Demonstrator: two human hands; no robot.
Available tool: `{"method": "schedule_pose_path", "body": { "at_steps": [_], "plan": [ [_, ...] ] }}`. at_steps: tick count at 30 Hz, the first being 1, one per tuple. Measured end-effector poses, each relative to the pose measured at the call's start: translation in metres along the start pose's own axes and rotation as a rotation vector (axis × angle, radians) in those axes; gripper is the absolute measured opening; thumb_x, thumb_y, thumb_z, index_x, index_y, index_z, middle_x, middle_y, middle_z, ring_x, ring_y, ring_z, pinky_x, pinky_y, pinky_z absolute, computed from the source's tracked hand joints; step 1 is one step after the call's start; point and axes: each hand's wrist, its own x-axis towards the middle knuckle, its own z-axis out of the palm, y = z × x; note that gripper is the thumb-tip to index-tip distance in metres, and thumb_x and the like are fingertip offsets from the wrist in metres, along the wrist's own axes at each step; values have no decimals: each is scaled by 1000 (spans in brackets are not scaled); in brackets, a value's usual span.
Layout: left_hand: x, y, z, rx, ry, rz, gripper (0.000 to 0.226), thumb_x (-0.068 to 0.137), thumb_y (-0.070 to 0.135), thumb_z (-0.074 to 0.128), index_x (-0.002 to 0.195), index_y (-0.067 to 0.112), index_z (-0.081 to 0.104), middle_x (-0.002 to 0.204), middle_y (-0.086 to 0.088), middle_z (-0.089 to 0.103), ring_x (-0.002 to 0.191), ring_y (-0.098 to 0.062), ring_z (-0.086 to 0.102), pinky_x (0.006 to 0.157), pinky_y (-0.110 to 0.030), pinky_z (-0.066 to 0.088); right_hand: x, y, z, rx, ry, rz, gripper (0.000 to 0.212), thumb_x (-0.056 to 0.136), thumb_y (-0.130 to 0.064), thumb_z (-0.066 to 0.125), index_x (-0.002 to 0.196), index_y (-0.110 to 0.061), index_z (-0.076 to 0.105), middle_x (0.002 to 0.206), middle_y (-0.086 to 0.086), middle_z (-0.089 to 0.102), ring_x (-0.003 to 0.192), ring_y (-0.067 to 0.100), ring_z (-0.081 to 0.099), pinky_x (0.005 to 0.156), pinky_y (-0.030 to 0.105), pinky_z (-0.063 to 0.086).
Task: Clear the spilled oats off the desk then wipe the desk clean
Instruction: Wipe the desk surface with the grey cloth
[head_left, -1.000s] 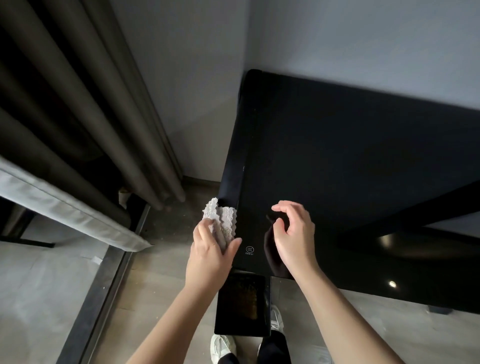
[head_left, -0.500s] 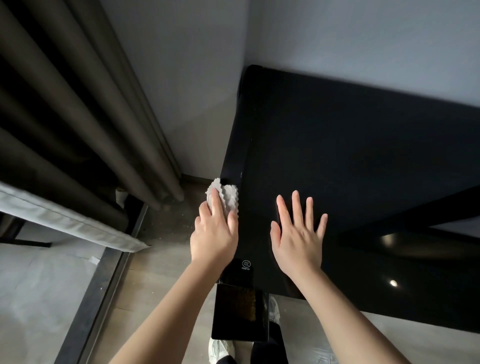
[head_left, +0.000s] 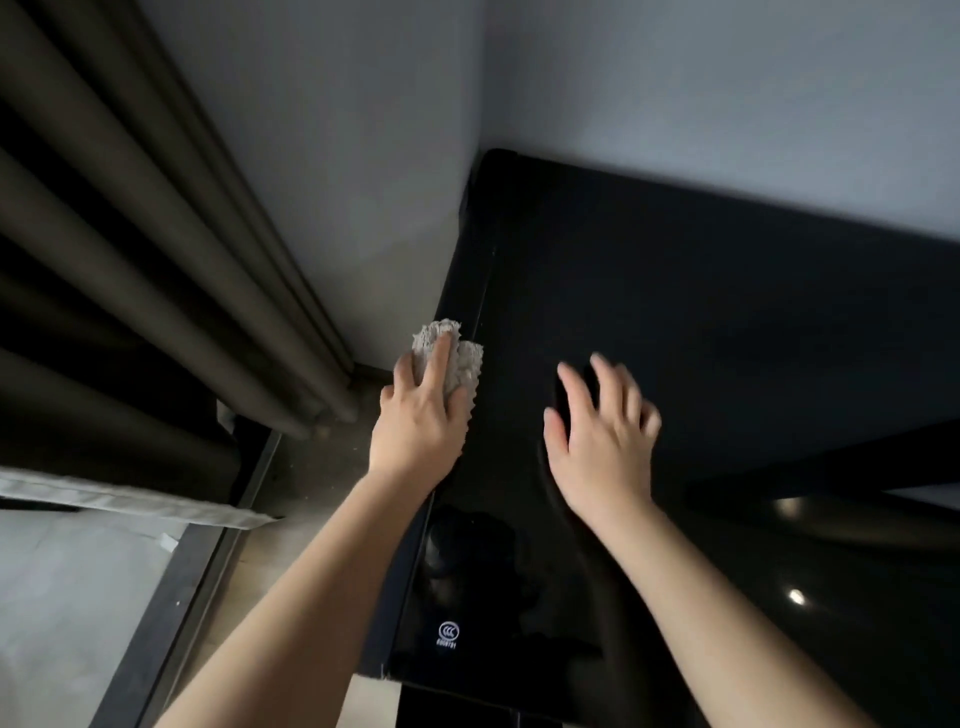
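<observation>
Wiping stage, I judge: my left hand (head_left: 418, 421) presses cloth (head_left: 465, 364) flat-fingered at desk (head_left: 727, 312) edge; right hand (head_left: 602, 436) spread, empty, blurred. Next: firm strokes across.

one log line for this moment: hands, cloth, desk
phase: wipe | left hand: presses cloth flat at desk left edge | right hand: fingers spread over desk, blurred

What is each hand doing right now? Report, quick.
Left hand: open, straight fingers pressing the pale grey nubby cloth onto the edge of the glossy black desk.
Right hand: open, fingers spread, holding nothing.
</observation>
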Motion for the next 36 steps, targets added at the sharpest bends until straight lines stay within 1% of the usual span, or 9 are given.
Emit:
{"method": "schedule_pose_path", "body": {
  "at_steps": [2, 5, 10, 17, 21, 23, 26, 32, 36],
  "plan": [
    [-2, -5, -3, -71, 7, 5, 62, 94, 47, 43, 144, 55, 7, 152, -6, 26, 121, -39, 46, 94, -46, 46, 46, 9, 4, -6, -24, -7, 55, 95, -44, 40, 147, -26, 34, 157, 9, 25, 145, 33, 18, 112, 58, 21],
    [-12, -2, 1, 90, 23, -8, 67, 96, 51, 40, 147, 52, -2, 153, -7, 24, 120, -38, 46, 88, -47, 49, 99, 20, 6, -35, -105, 20, 60, 98, -50, 28, 152, -28, 17, 162, 8, 8, 148, 34, 2, 115, 63, 10],
    [35, 25, 10, 258, 78, -109, 64, 98, 53, 28, 146, 48, -13, 142, -8, 29, 115, -32, 46, 77, -50, 54, 113, 21, 9, -124, -122, 14, 66, 95, -55, 10, 154, -28, 3, 162, 11, -1, 148, 38, -4, 115, 65, 6],
    [132, 55, 10, 166, 32, -132, 53, 100, 48, 24, 147, 47, -1, 141, -11, 38, 112, -38, 53, 86, -51, 46, 112, 21, 10, -102, -81, 11, 63, 96, -52, 14, 154, -28, 6, 162, 11, 1, 148, 37, -4, 115, 65, 4],
    [111, 24, 8, 299, -53, 8, 59, 98, 31, 22, 154, 26, 4, 160, -6, 11, 120, -38, 48, 94, -46, 44, 111, 21, 8, -68, -90, 0, 64, 96, -52, 15, 154, -27, 6, 162, 11, -1, 148, 38, -6, 115, 64, 2],
    [82, 25, 14, 301, 1, -27, 62, 95, 40, 17, 153, 33, -4, 159, -5, 12, 119, -35, 46, 88, -44, 47, 111, 21, 7, -62, -108, -3, 65, 95, -53, 13, 154, -27, 5, 162, 12, -2, 147, 38, -7, 114, 65, 2],
    [74, 48, 19, 355, 79, -47, 59, 100, 46, 23, 150, 40, -6, 159, -5, 3, 131, -33, 33, 99, -48, 42, 119, 23, 6, -67, -149, -42, 67, 93, -54, 14, 154, -27, 3, 162, 13, -6, 146, 41, -10, 114, 66, 0],
    [169, 76, 24, 469, 45, 175, 61, 101, 41, 27, 152, 29, -3, 160, -4, -11, 146, -36, -1, 117, -53, 18, 191, 40, 4, 10, -76, -63, 62, 97, -51, 24, 154, -28, 11, 163, 7, -1, 148, 32, -9, 117, 60, 1],
    [218, 97, 27, 571, 65, 232, 60, 102, 35, 28, 153, 20, 0, 159, -17, -5, 145, -43, 1, 117, -55, 14, 212, 45, 7, -1, -31, -46, 61, 98, -49, 24, 153, -27, 17, 162, 7, 7, 149, 32, -1, 119, 56, 5]
  ]
}}
